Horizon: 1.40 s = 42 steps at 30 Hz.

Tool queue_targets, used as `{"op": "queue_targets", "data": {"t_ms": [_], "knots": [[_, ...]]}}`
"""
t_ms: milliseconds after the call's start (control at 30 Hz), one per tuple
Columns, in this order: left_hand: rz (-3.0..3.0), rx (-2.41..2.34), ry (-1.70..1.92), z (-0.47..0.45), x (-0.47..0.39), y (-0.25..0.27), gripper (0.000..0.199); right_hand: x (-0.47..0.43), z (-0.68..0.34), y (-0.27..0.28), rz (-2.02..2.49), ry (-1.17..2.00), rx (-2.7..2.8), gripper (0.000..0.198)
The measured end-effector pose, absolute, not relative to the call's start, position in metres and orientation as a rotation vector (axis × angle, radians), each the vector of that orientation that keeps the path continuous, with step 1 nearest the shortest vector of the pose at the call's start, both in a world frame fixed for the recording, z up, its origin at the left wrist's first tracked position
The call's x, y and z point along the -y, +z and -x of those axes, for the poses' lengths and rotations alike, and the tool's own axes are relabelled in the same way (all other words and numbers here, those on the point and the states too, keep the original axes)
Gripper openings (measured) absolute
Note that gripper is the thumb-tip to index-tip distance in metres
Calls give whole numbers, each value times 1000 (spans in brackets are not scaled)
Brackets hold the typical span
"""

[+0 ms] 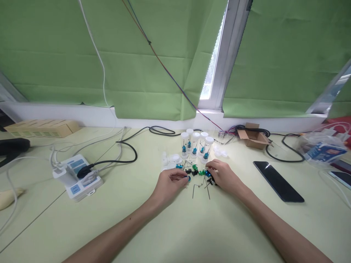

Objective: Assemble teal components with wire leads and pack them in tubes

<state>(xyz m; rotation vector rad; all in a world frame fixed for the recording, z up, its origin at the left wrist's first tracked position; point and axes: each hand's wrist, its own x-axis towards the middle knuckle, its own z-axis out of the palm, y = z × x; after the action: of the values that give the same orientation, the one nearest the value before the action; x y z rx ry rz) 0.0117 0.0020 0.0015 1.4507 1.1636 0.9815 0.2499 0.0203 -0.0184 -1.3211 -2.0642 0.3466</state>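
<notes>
Fingers meet small parts on a pale desk: from my remote post I see the left hand pinch a blue piece between thumb and fingertips, at the near-left edge of a scatter of green parts and black parts. The fingertip pinch, I judge, suits something so small. Opposite, the right hand bends its fingers down onto a blue part (whether it grips or merely touches, I cannot tell). Which way the blue piece points, or where its long axis runs, I cannot make out; the fingers cover too much. Clearer to me are the bent rods between the hands, their long legs running toward the wearer. Behind the scatter, tubes stand upright, white lids on top, probably set there to be near yet out of the hands' way.
</notes>
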Motion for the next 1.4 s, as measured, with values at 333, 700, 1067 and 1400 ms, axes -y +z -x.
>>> {"op": "queue_targets", "data": {"t_ms": [333, 700, 1067, 1400], "knots": [[-1341, -1064, 989, -14, -3, 0, 21, -22, -247, -26, 1381, 341, 1957, 12], [-1182, -1022, 992, -11, -3, 7, 29, -11, -234, -11, 1332, 227, 1842, 11], [-1078, -913, 1022, -8, -8, -6, 28, 11, -203, -7, 1084, 622, 1845, 12], [-992, -858, 1027, -9, -8, -4, 28, 12, -197, -11, 1115, 721, 1801, 9]]}}
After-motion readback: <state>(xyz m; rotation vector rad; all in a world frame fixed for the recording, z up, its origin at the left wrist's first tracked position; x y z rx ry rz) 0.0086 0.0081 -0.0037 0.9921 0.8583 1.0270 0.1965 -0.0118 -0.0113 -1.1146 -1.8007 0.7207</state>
